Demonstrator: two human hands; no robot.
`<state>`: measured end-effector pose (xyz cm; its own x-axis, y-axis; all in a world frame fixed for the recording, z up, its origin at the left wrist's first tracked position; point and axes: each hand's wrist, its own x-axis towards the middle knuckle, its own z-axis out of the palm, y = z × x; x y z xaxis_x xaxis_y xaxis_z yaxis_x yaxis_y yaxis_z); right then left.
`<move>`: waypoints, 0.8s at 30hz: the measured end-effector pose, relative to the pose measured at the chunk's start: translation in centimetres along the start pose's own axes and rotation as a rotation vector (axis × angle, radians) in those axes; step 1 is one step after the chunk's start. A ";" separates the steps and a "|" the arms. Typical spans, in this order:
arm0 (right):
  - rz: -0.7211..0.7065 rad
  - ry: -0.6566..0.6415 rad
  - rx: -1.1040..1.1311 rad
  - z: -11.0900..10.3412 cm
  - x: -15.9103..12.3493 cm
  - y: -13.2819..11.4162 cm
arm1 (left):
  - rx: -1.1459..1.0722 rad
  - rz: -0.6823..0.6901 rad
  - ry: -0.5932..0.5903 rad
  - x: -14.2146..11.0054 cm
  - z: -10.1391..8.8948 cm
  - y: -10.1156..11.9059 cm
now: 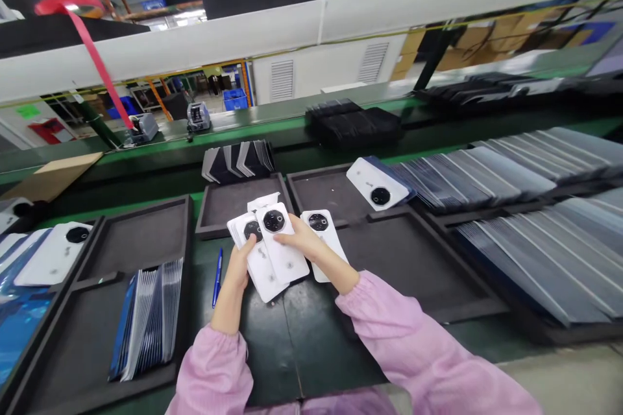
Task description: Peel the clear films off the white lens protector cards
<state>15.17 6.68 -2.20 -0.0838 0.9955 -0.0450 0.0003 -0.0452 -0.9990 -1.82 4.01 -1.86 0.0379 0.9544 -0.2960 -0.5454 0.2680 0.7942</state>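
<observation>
My left hand point(237, 269) is closed round a small fanned stack of white phone back panels point(264, 277), its thumb beside a round black camera area. Pinched in my right hand point(307, 241) is another white phone back panel point(287, 258), which overlaps the stack's right side. Under my right wrist, a separate white phone back panel point(318, 267) lies at the edge of the dark trays. A blue pen point(217, 277) rests on the green bench point(272, 350), left of my left hand. The fingers beneath the panels are hidden.
Left, a black foam tray point(141, 224) holds a row of film-covered panels point(148, 318). Right, long rows of grey panels point(545, 259) fill more trays. One white panel point(377, 183) leans at the back. Behind are dark stacked panels point(238, 161) and a red strap point(97, 58).
</observation>
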 end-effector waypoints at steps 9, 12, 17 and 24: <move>-0.087 0.203 0.159 -1.9 0.7 -0.6 | 0.260 -0.059 0.021 1.1 -0.3 -0.6; -0.121 0.198 0.187 -1.8 0.5 -0.9 | 0.408 -0.057 0.020 0.8 -0.8 0.0; -0.167 0.170 0.198 -1.3 -0.1 -1.7 | 0.653 -0.047 -0.073 -0.4 -1.0 0.8; -0.115 0.233 0.179 -1.1 -0.2 -1.3 | 1.133 0.070 0.014 -1.3 -0.5 -1.0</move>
<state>16.28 6.63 -0.86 0.1573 0.9864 0.0483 -0.1733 0.0757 -0.9819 -1.76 2.45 -2.60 0.0235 0.9723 -0.2325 0.5259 0.1858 0.8300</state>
